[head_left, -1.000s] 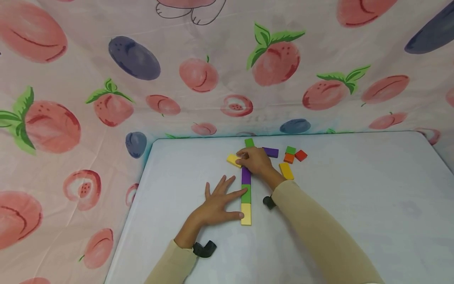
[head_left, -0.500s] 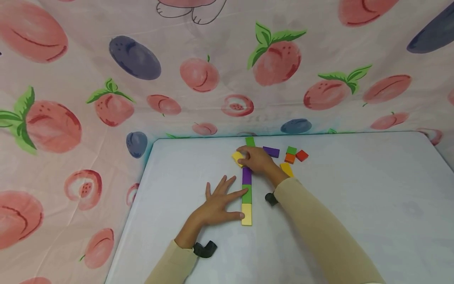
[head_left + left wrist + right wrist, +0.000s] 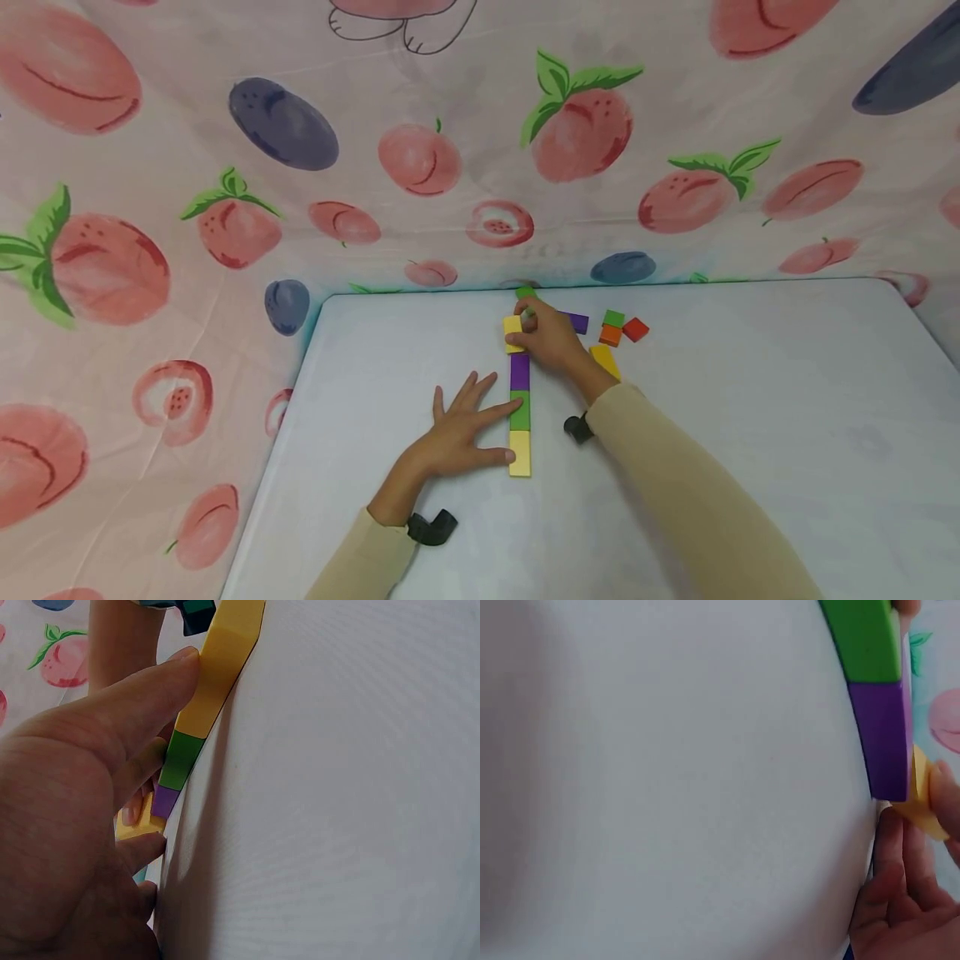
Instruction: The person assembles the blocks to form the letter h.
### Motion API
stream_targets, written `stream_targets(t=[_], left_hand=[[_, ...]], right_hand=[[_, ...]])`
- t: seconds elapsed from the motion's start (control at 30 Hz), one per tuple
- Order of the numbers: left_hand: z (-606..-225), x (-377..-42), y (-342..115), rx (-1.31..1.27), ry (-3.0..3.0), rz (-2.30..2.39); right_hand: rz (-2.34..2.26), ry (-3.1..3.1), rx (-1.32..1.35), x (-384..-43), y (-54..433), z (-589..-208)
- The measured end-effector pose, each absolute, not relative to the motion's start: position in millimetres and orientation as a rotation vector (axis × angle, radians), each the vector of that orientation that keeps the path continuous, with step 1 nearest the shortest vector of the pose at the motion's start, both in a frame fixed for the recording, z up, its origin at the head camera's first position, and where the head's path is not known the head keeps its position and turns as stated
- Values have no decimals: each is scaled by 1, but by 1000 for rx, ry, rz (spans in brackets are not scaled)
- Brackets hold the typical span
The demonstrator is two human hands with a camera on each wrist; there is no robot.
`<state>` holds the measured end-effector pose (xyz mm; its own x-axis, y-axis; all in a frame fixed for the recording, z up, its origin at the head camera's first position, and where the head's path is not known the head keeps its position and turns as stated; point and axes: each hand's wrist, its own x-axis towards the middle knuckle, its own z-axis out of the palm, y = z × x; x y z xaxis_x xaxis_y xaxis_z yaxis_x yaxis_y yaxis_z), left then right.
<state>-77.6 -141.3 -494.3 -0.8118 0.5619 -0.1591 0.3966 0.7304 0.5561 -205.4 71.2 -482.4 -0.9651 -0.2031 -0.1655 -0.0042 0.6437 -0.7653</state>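
Note:
In the head view, a straight row of flat blocks runs away from me: pale yellow point(image 3: 520, 467), green point(image 3: 523, 420), then purple point(image 3: 520, 372). Spread out beside the row, my left hand point(image 3: 456, 440) touches the pale yellow block with its thumb and the green one with its index finger. At the purple block's far end, my right hand point(image 3: 549, 337) pinches another yellow block point(image 3: 513, 323) between thumb and fingers. The right wrist view shows this yellow block point(image 3: 922, 791) angled against the end of the purple block point(image 3: 883, 739). A further green block point(image 3: 525, 292) is partly hidden behind the right hand.
Right of that hand lie a purple block point(image 3: 577, 322), a small green block point(image 3: 614, 318), an orange block point(image 3: 611, 336), a red block point(image 3: 636, 330) and a yellow-orange block point(image 3: 604, 362), partly covered by the right arm. Fruit-print cloth point(image 3: 337, 267) rises behind the white table point(image 3: 712, 400).
The yellow block in my right hand has turned from slanting to nearly in line with the row, and moved right to the purple block's end. The left hand has stayed in place.

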Motion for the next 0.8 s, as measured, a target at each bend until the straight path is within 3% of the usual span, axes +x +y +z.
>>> stream_targets(t=[0.3, 0.8], left_hand=[[-493, -78, -141, 750, 2613, 747], [-495, -77, -140, 731, 2624, 734]], right_hand=[[-1441, 2566, 9, -196, 75, -484], [-1493, 2487, 37, -197, 84, -491]])
